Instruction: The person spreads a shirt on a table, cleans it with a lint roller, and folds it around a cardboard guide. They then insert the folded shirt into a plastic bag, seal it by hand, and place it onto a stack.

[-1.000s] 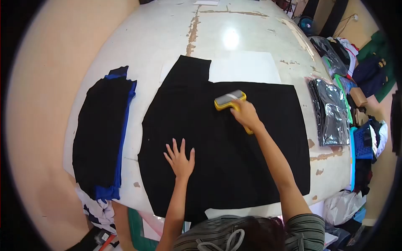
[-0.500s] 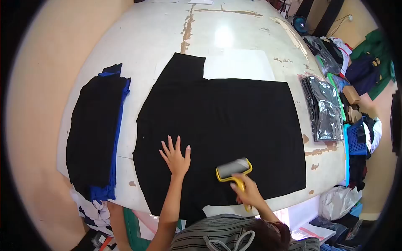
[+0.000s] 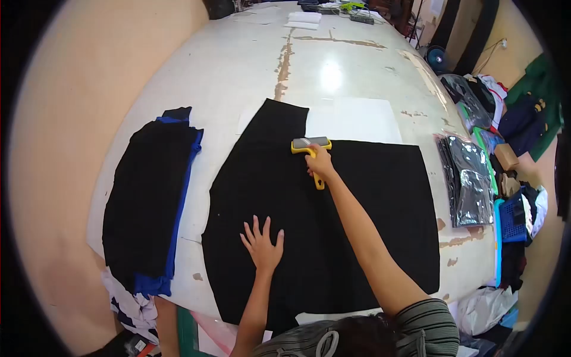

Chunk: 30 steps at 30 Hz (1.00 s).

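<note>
A large black garment [image 3: 262,184] is spread flat on the white table, over a white sheet [image 3: 357,119] that shows past its top edge. My left hand [image 3: 263,247] lies on the lower left of the cloth, fingers spread, holding nothing. Farther up, my right hand [image 3: 319,162] grips the yellow handle of a lint roller [image 3: 311,144]. The grey roller head is at the garment's upper edge, just below the corner by the sleeve.
Black and blue folded garments [image 3: 148,202] lie at the left. Plastic-wrapped dark garments [image 3: 470,181] are on the right edge, near a blue basket [image 3: 514,220] and a cardboard box [image 3: 507,157]. White folded cloth [image 3: 303,21] and cables are at the far end.
My right hand has moved the roller from the lower middle of the garment up to its upper edge. My left hand stays on the cloth. The camera view has tilted slightly upward.
</note>
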Each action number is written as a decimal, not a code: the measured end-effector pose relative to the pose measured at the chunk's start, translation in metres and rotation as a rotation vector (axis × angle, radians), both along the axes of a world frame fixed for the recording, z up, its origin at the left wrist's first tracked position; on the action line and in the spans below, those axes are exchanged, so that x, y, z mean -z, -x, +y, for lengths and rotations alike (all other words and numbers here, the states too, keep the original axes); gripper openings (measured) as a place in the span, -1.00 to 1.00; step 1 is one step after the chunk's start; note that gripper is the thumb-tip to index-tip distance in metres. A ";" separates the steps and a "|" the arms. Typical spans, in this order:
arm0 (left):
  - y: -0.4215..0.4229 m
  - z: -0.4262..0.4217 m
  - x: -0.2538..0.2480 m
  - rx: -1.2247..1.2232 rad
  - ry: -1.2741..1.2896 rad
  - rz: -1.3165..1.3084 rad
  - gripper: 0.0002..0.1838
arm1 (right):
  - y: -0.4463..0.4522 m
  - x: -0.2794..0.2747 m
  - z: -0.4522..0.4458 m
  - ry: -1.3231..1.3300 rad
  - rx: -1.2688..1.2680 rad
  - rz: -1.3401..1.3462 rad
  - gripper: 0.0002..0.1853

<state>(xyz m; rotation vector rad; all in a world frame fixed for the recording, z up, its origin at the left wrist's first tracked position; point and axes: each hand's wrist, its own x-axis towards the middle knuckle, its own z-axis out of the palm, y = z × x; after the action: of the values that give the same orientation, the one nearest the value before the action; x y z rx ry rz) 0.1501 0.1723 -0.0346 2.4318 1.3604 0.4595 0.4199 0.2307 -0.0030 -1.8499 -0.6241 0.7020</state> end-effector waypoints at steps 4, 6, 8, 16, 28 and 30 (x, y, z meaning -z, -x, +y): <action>0.000 0.001 0.000 0.001 -0.015 -0.010 -0.46 | 0.041 -0.009 -0.102 -0.043 -0.130 -0.088 -0.64; 0.001 0.001 0.002 -0.004 -0.024 -0.005 -0.46 | 0.074 -0.019 -0.176 -0.046 -0.194 -0.095 -0.65; 0.002 0.002 0.004 0.006 -0.041 0.018 -0.46 | 0.113 -0.039 -0.252 0.163 -0.185 0.013 -0.61; 0.000 0.001 0.002 0.021 0.001 0.050 -0.43 | 0.204 -0.038 -0.353 0.151 0.107 0.095 -0.68; 0.001 -0.002 0.005 -0.007 -0.062 0.052 -0.44 | -0.022 -0.012 -0.121 -0.011 0.223 -0.032 -0.54; 0.001 -0.001 0.006 -0.008 -0.063 0.042 -0.45 | -0.018 -0.014 -0.141 0.028 0.121 -0.015 -0.53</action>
<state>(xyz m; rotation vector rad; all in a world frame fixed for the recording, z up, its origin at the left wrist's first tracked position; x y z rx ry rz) 0.1496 0.1713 -0.0402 2.5010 1.3928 0.4622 0.4379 0.0901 0.0107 -1.9038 -0.5093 0.6203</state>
